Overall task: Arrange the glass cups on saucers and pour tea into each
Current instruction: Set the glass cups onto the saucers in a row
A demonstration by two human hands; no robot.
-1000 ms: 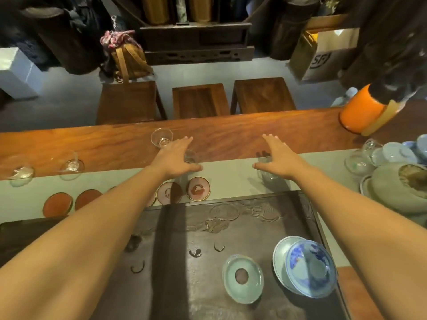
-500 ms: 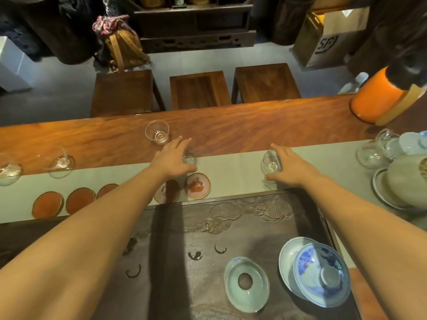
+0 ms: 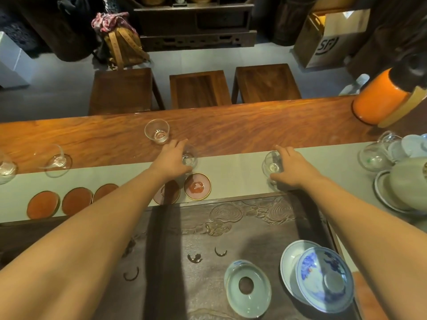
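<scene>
Dim warm overhead light, dark arm shadows, wide-angle edge bending, slight softness

Clear glass cups (image 3: 157, 134) upright, empty — round saucers (image 3: 197, 186) in row.

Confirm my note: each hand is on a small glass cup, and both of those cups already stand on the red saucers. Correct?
Not quite. The head view shows the left hand on one glass cup and the right hand on another glass cup, but neither cup is on a saucer. Both are over the pale runner, and the nearest red saucer holds no cup.
</scene>
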